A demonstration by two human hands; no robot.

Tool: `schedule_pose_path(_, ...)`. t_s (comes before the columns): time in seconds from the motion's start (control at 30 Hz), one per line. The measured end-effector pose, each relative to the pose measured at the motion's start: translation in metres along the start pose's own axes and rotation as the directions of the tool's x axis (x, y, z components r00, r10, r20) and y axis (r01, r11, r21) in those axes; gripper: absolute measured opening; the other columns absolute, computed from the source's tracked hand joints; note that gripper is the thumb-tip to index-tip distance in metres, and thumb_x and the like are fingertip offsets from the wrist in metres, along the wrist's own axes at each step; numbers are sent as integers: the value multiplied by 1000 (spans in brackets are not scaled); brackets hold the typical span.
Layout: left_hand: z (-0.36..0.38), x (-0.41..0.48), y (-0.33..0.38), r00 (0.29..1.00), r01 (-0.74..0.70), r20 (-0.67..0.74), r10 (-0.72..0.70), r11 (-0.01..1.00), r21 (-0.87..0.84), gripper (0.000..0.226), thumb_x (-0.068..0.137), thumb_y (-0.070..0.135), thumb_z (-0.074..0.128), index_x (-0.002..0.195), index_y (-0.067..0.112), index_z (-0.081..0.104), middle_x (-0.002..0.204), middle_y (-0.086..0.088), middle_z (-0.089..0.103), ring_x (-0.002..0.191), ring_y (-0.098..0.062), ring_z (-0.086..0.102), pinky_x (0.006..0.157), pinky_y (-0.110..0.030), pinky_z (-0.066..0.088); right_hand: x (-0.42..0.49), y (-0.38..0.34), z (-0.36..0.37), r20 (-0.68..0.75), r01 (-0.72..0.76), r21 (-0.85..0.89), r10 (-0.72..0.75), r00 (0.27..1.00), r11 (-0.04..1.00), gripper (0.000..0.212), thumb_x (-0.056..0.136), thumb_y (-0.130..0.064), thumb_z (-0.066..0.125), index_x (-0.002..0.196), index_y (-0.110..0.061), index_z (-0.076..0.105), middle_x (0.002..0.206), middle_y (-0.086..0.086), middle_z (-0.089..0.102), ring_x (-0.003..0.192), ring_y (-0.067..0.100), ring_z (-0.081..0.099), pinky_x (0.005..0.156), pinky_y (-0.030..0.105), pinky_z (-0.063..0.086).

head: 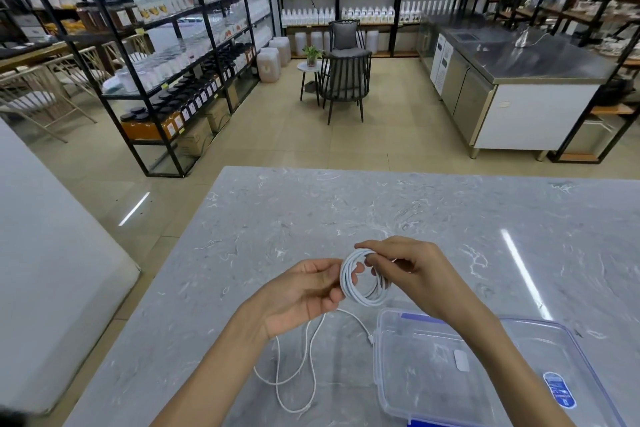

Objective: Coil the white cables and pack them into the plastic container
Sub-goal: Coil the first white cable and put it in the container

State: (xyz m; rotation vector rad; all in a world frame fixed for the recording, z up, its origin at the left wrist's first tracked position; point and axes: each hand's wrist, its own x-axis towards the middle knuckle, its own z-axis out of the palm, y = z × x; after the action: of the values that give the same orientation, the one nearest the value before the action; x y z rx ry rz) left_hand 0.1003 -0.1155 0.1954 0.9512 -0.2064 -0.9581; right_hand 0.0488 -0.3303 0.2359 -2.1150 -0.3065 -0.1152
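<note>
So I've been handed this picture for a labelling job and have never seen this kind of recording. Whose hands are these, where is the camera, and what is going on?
There is no machine here. A person wears a wide-angle camera on the head, so the single picture looks forward and down at their own two bare hands, with shop shelves behind. The left hand and the right hand together hold a white cable wound into a small coil above a grey marble-look table. The unwound tail of the cable hangs down and lies in loose loops on the table. To the right, partly under the right forearm, sits a clear plastic container with blue clips. No cable shows inside it.
</note>
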Motion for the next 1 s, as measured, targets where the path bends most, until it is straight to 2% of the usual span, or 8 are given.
schedule_pose_path(0.17, 1, 2, -4, 997, 51, -47, -61, 982, -180, 30, 65, 8, 88, 92, 3, 77, 72, -3, 67, 54, -7, 59, 49, -16, 50, 3, -2, 1, 44, -36, 69, 33, 999, 997, 27, 93, -11, 62, 111, -28, 74, 81, -7, 68, 70, 10, 62, 69, 24, 49)
schedule_pose_path(0.27, 1, 3, -4, 984, 2, -178, -15, 997, -74, 17, 74, 8, 71, 89, 9, 79, 74, -1, 69, 62, -7, 61, 61, -17, 50, 3, -1, -2, 95, -98, 195, 81, 992, 976, 27, 92, -12, 64, 111, -28, 74, 80, -8, 72, 71, 8, 62, 70, 24, 50)
schedule_pose_path(0.43, 14, -1, -2, 924, -110, -337, 180, 970, 217, 14, 89, 7, 61, 92, 4, 75, 75, -7, 67, 62, -12, 61, 57, -21, 52, 3, 5, 8, 6, -198, 324, 207, 978, 925, 28, 91, -11, 65, 104, -35, 74, 90, 10, 77, 75, 16, 61, 74, 32, 54)
schedule_pose_path(0.6, 37, 6, -21, 710, -155, -556, 431, 867, 474, 18, 99, 10, 50, 93, 6, 65, 82, -8, 71, 72, -20, 69, 61, -24, 53, 4, 10, 33, -162, -239, 486, 356, 920, 840, 23, 86, -13, 72, 97, -33, 78, 79, 12, 75, 68, 12, 62, 73, 35, 60)
schedule_pose_path(0.7, 48, 11, -27, 668, -249, -620, 412, 908, 336, 20, 101, 13, 42, 92, 10, 60, 73, -1, 72, 75, -25, 75, 63, -25, 55, 4, 6, 55, -402, -196, 315, 318, 859, 928, 24, 86, -14, 72, 100, -34, 75, 79, -12, 73, 72, 2, 65, 69, 15, 50)
schedule_pose_path(0.8, 54, 18, -34, 562, -270, -636, 529, 844, 463, 17, 103, 24, 41, 94, 18, 54, 63, 7, 65, 66, -12, 67, 66, -21, 52, 0, 0, 74, -541, -120, 174, 197, 817, 977, 26, 86, -12, 72, 108, -27, 75, 85, -12, 69, 78, 2, 64, 67, 12, 48)
schedule_pose_path(0.87, 57, 21, -37, 453, -281, -624, 637, 766, 579, 18, 104, 29, 38, 91, 28, 50, 54, 13, 55, 53, -5, 54, 56, -17, 45, -2, -2, 79, -529, -102, 201, 195, 826, 974, 26, 86, -13, 72, 108, -27, 75, 82, -10, 71, 74, 3, 64, 66, 13, 50)
schedule_pose_path(1.0, 55, 19, -28, 304, -242, -567, 766, 638, 731, 25, 104, 29, 33, 84, 35, 46, 56, 13, 47, 50, -7, 41, 50, -24, 39, -4, -9, 70, -301, -140, 570, 365, 881, 809, 20, 89, -14, 69, 98, -29, 78, 81, -4, 79, 76, 8, 73, 60, 25, 60)
